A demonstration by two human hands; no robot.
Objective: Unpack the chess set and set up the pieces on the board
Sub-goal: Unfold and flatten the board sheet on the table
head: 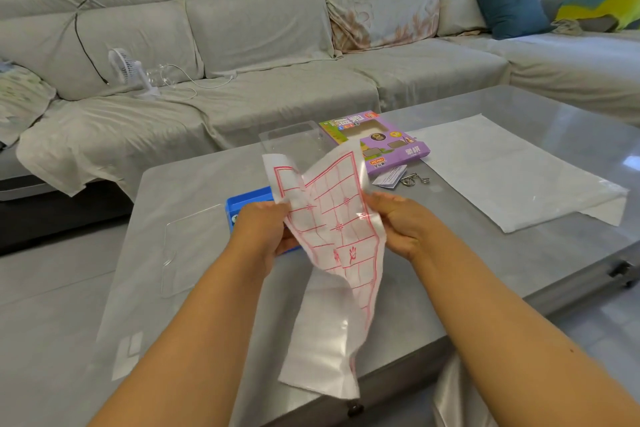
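A grey glass-topped coffee table [519,107] fills my view, with a long grey sofa [259,45] behind it carrying a small white fan [126,71] and a blue cushion [510,5]. I judge the task to be in its early part: the purple box [381,142] lies opened on the table beside a clear plastic tray [294,139], so the unpacking is largely done, but the board is not laid out and no pieces stand anywhere. I have the paper board [332,229], white with a red grid, held up over the near table edge, crumpled and half unfolded. My left hand [263,232] pinches its left side with curled fingers; my right hand [401,222] grips its right edge the same way. Behind my left hand sits a blue case [247,199], which probably holds the pieces, though I cannot see inside it. Left to do: flatten the sheet, then place every piece. A larger white sheet [512,177] lies flat to the right, with a small leaflet [389,177] and metal wire puzzle [414,178] near the box.
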